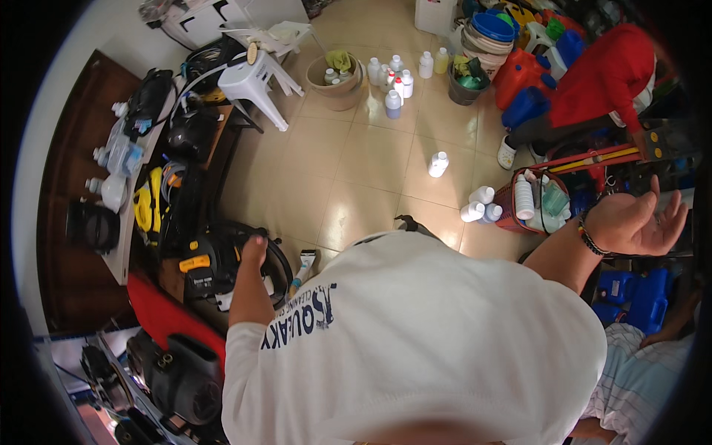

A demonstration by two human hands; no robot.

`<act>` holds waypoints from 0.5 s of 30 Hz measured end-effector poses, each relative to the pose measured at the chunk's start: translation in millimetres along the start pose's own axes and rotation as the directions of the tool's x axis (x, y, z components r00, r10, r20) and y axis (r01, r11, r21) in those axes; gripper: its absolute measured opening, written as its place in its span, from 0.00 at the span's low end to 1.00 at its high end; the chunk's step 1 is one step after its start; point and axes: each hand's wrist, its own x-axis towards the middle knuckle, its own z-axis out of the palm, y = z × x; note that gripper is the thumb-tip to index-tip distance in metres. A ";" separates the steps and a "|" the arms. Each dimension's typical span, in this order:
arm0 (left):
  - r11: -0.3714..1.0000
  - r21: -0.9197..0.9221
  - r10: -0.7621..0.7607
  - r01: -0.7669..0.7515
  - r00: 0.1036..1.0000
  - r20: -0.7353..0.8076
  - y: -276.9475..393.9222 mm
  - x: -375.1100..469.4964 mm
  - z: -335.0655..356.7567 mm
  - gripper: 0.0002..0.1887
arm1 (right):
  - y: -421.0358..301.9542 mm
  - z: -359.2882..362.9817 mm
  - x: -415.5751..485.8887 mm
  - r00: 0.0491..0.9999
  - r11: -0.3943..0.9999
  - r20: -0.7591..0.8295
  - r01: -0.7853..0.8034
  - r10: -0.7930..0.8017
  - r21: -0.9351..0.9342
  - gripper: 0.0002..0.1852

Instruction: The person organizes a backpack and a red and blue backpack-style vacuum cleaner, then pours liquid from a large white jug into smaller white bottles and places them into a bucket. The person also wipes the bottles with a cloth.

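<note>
My right hand (634, 225) is raised at the right, palm turned up and fingers apart, with nothing in it. A beaded bracelet (591, 233) circles that wrist. Closest to it is a red plastic basket (505, 207) packed with bottles, one of them a white bottle (523, 197). At the left, my left hand (254, 251) is beside a black and yellow vacuum cleaner (208, 272) and its black hose (286, 261). The fingers there are mostly hidden, so whether it grips anything is unclear. A brush-like tool (303, 270) lies just right of it.
Several white bottles (393, 103) stand on the tiled floor (361, 161) near a beige bucket (334, 94); a single bottle (438, 164) stands nearer. A white stool (253, 80) is at left. A person in red (603, 78) bends at right; another person (639, 367) sits behind.
</note>
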 end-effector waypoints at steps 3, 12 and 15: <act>0.975 0.181 0.137 -0.126 0.989 -0.050 93.0 109.6 -35.6 0.19 | 38.3 45.8 -27.6 0.996 0.976 -0.006 0.089 -0.093 -0.199 0.20; 0.937 0.115 -0.343 0.329 0.817 0.464 153.3 233.3 17.2 0.16 | 169.5 270.7 -116.6 0.999 0.993 -0.034 0.017 -0.013 0.114 0.21; 0.857 0.100 -0.483 0.505 0.722 0.495 140.6 249.4 18.3 0.16 | 199.2 338.8 -154.8 0.998 0.984 0.041 -0.050 0.044 0.172 0.20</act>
